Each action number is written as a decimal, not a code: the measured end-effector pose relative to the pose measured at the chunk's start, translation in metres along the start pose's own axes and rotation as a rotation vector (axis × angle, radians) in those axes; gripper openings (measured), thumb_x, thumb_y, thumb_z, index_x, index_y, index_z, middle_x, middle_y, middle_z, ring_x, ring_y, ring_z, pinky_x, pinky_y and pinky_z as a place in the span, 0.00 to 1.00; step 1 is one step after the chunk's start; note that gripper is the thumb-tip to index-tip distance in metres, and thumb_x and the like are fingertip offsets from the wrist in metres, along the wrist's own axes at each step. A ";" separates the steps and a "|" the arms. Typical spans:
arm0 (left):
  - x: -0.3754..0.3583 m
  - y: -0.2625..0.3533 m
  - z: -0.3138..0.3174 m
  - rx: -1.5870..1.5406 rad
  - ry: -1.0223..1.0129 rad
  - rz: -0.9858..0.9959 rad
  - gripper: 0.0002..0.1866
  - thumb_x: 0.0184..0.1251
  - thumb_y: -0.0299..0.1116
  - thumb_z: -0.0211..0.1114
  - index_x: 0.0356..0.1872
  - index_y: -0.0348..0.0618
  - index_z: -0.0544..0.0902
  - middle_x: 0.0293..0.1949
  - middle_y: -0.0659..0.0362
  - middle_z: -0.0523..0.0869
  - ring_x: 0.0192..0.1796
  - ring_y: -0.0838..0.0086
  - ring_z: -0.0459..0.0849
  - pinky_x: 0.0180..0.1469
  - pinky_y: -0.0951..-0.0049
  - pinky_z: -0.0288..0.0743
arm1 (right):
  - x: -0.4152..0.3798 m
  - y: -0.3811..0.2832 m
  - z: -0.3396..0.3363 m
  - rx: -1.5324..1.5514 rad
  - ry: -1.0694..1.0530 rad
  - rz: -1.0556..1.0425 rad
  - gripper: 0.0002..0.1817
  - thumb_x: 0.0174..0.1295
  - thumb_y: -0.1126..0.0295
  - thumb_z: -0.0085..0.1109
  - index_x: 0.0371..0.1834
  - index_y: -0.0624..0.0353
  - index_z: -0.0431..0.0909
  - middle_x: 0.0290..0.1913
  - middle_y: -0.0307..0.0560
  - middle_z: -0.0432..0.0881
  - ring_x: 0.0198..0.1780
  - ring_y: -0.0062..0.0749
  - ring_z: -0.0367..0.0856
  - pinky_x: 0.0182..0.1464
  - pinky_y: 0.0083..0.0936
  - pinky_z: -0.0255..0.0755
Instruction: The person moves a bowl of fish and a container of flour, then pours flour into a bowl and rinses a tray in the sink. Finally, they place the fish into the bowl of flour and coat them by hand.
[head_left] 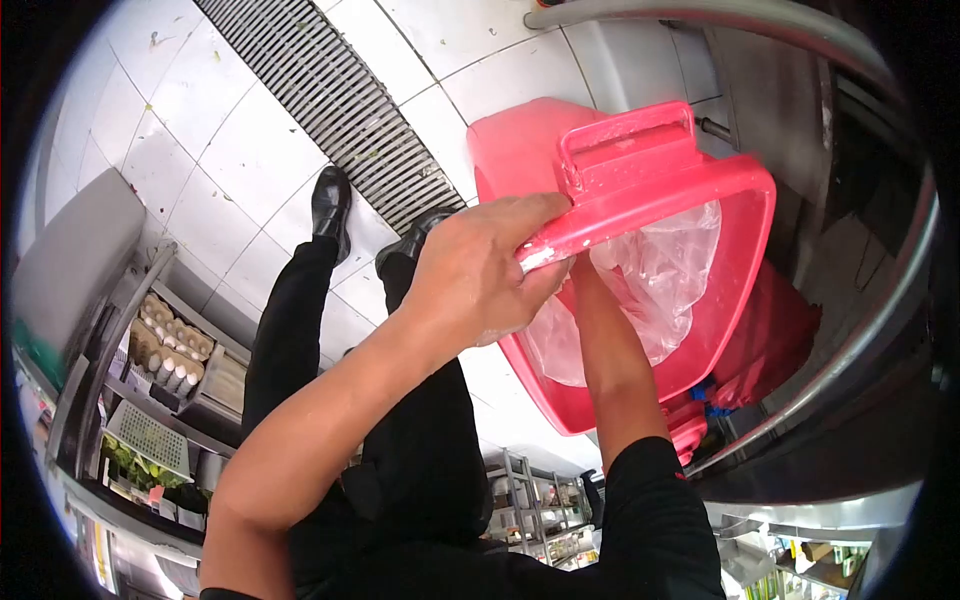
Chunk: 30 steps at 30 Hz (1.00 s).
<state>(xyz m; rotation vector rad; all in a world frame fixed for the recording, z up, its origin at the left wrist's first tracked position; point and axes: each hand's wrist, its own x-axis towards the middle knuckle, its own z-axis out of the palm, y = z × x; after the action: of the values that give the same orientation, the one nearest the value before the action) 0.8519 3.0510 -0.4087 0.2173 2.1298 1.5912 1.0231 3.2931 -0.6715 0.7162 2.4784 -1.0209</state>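
A red plastic bin (pixel 745 240) leans over in front of me, its open mouth facing me. Inside it is a clear plastic bag (pixel 680 265), crumpled against the walls. My left hand (pixel 480 262) is closed around the bin's near rim, beside the moulded handle (pixel 640 130), with the thumb and fingers on either side of the edge. My right forearm (pixel 612 350) reaches across the bin's mouth, over the bag. The right hand at its end is hidden behind the rim and my left hand, so its fingers do not show.
A floor drain grate (pixel 330 100) runs across white tiles (pixel 170 75) with scattered scraps. At left, a shelf holds egg trays (pixel 170 340) and a perforated basket (pixel 150 438). A curved metal rail (pixel 840 350) and a dark red bag (pixel 770 335) lie right of the bin.
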 end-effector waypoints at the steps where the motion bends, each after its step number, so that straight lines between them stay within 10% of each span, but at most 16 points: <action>1: 0.000 0.003 -0.002 0.001 -0.029 -0.058 0.21 0.52 0.28 0.70 0.48 0.34 0.79 0.41 0.44 0.85 0.42 0.51 0.85 0.46 0.66 0.78 | -0.004 -0.004 -0.006 0.041 0.016 -0.018 0.20 0.64 0.53 0.55 0.29 0.61 0.82 0.29 0.59 0.84 0.28 0.44 0.83 0.30 0.40 0.73; 4: 0.001 0.009 -0.001 0.031 -0.041 -0.085 0.20 0.54 0.30 0.70 0.49 0.36 0.80 0.41 0.45 0.85 0.42 0.51 0.84 0.46 0.64 0.77 | -0.015 -0.018 -0.039 0.107 0.079 -0.062 0.20 0.64 0.53 0.55 0.28 0.61 0.82 0.27 0.59 0.83 0.27 0.44 0.83 0.29 0.40 0.73; 9: 0.000 0.022 -0.005 0.210 -0.053 -0.112 0.24 0.56 0.38 0.70 0.53 0.41 0.79 0.39 0.47 0.85 0.39 0.53 0.83 0.42 0.62 0.76 | -0.086 -0.085 -0.099 0.233 -0.012 0.492 0.23 0.65 0.55 0.53 0.26 0.68 0.78 0.19 0.53 0.78 0.22 0.39 0.77 0.28 0.37 0.69; 14: -0.018 0.036 -0.046 0.220 0.035 -0.160 0.33 0.54 0.47 0.73 0.59 0.42 0.75 0.32 0.57 0.79 0.33 0.72 0.77 0.39 0.71 0.73 | -0.173 -0.126 -0.160 0.199 0.108 0.329 0.20 0.68 0.57 0.53 0.29 0.66 0.78 0.17 0.38 0.72 0.15 0.20 0.67 0.18 0.23 0.61; 27: -0.174 -0.058 -0.383 0.751 -0.258 -0.625 0.23 0.57 0.49 0.65 0.44 0.40 0.82 0.47 0.43 0.84 0.52 0.48 0.80 0.56 0.55 0.73 | -0.394 -0.294 -0.333 0.373 0.216 0.497 0.19 0.68 0.57 0.53 0.32 0.64 0.81 0.16 0.36 0.73 0.15 0.18 0.70 0.17 0.20 0.62; 30: -0.199 -0.020 -0.392 0.439 -0.159 -0.742 0.17 0.63 0.42 0.63 0.41 0.36 0.81 0.17 0.56 0.80 0.14 0.72 0.79 0.16 0.71 0.74 | -0.439 -0.332 -0.382 0.439 0.230 0.558 0.18 0.67 0.58 0.54 0.32 0.63 0.81 0.16 0.36 0.72 0.15 0.18 0.70 0.16 0.19 0.62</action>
<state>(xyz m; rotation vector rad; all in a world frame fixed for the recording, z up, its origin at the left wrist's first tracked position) 0.8511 2.6277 -0.2883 -0.2764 2.0554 0.6628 1.1320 3.2316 -0.0138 1.6278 2.0260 -1.3097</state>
